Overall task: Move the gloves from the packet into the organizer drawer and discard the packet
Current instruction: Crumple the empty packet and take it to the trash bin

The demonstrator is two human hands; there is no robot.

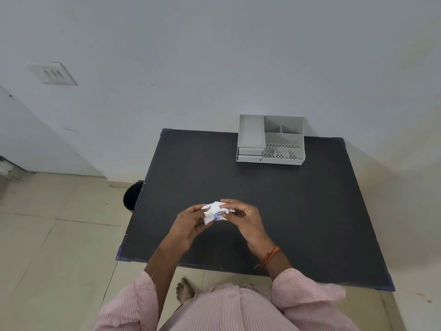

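Note:
Both of my hands hold a small white packet (216, 212) with blue print, above the near left part of the black table (262, 199). My left hand (191, 222) grips its left side and my right hand (243, 213) pinches its right side. A pale rolled bit (210, 213), possibly glove material, shows at the packet's front. The grey organizer (270, 139) stands at the table's far edge against the wall, with two small drawers (250, 155) at its lower left, both pushed in.
A black bin (131, 197) stands on the tiled floor beside the table's left edge. The white wall runs right behind the organizer. A bare foot (185, 289) shows under the table's near edge.

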